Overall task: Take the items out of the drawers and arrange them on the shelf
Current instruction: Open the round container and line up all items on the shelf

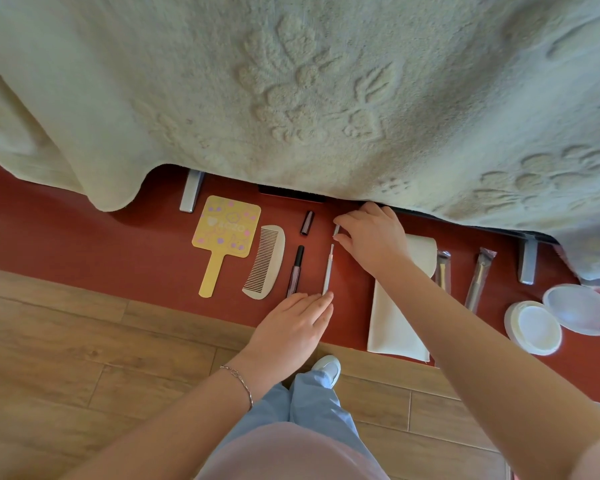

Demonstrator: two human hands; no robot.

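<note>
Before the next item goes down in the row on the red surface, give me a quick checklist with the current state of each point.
1. Thin pen lying flat in the row: ok, the left hand touches its near end.
2. Its small cap dealt with: not ok, the right hand pinches it, apart from the pen.
3. Mirror and comb placed side by side: ok.
4. Dark tube capped: not ok, its cap lies apart beyond it.
5. Round case closed: not ok, it lies open.
6. Space beyond the row: cannot tell, the blanket hangs over it.
</note>
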